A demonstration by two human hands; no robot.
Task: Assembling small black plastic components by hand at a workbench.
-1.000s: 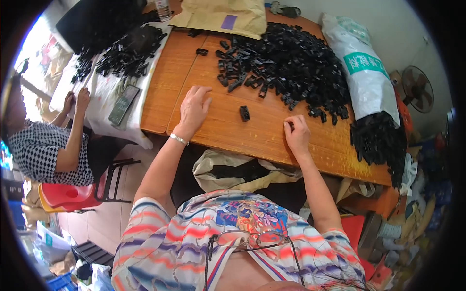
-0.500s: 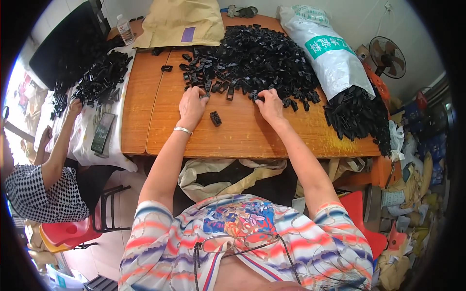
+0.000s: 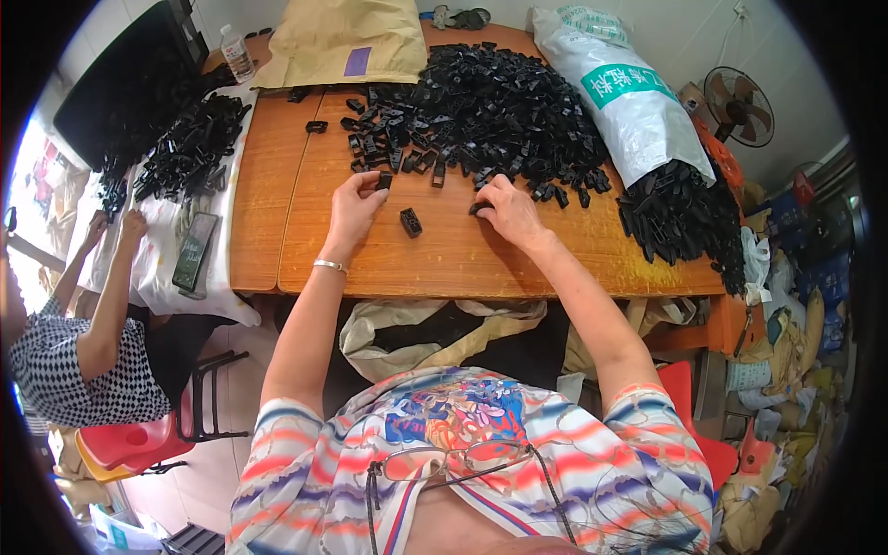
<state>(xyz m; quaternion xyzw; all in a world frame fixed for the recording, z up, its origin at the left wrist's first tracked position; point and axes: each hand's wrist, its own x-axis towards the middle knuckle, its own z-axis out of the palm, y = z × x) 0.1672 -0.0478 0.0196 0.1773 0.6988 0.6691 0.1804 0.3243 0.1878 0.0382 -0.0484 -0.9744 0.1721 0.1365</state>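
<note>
My left hand (image 3: 351, 213) pinches a small black plastic piece (image 3: 384, 180) between thumb and fingers, just in front of the near left edge of the pile. With fingertips pointing down, my right hand (image 3: 514, 213) grips another dark piece (image 3: 480, 208), partly covered by the fingers. Between the hands, closer to me, a single black block-shaped piece (image 3: 411, 222) with openings lies on the wooden table (image 3: 435, 273). Beyond both hands spreads a large heap of black plastic pieces (image 3: 509, 111).
A white sack (image 3: 638, 129) spills longer black parts (image 3: 666, 217) at the right. A brown paper bag (image 3: 342, 37) lies at the back. On the left, a co-worker (image 3: 92, 361) works beside another black heap (image 3: 199, 129), near a phone (image 3: 195, 252). An open sack (image 3: 370, 342) hangs below the table edge.
My left hand has shifted slightly left, its black piece now showing more. My right hand has drawn a little toward me and left, away from the heap. The co-worker's hands have also moved.
</note>
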